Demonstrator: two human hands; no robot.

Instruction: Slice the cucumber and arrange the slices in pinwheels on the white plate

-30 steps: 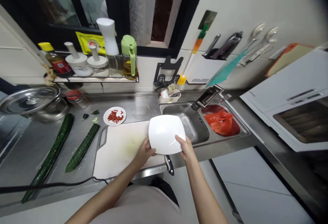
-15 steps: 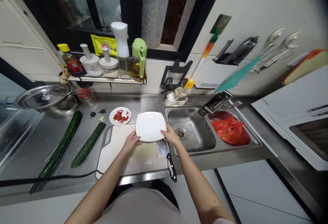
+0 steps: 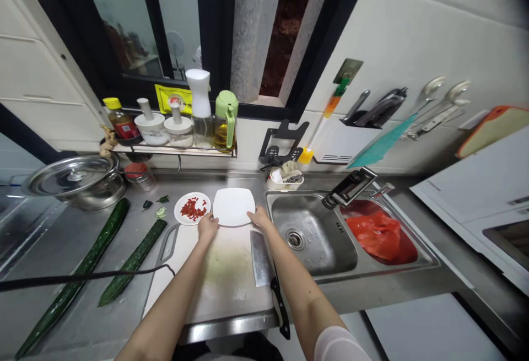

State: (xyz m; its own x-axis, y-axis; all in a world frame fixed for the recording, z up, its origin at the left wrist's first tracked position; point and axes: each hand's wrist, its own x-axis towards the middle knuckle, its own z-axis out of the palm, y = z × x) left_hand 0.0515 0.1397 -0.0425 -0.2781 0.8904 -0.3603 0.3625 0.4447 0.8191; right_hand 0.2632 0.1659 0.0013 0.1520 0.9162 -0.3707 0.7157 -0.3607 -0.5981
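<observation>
A square white plate (image 3: 233, 205) rests on the steel counter just behind the white cutting board (image 3: 223, 275). My left hand (image 3: 207, 226) grips the plate's near left edge and my right hand (image 3: 260, 218) grips its near right edge, fingers closed on the rim. Left of the plate stands a small round plate of chopped red chili (image 3: 192, 208). On the board's right side lies a cleaver (image 3: 264, 267), its black handle pointing toward me.
Two long cucumbers (image 3: 130, 260) lie on the counter at left, crossed by a black cable (image 3: 61, 280). A steel pot (image 3: 76, 180) stands far left. The sink (image 3: 314, 234) lies right, with a red bag (image 3: 378, 235) in its side basin. A condiment shelf (image 3: 173, 149) lines the wall.
Both hands carried the white plate from above the sink's edge forward and left, and set it down behind the cutting board next to the chili plate.
</observation>
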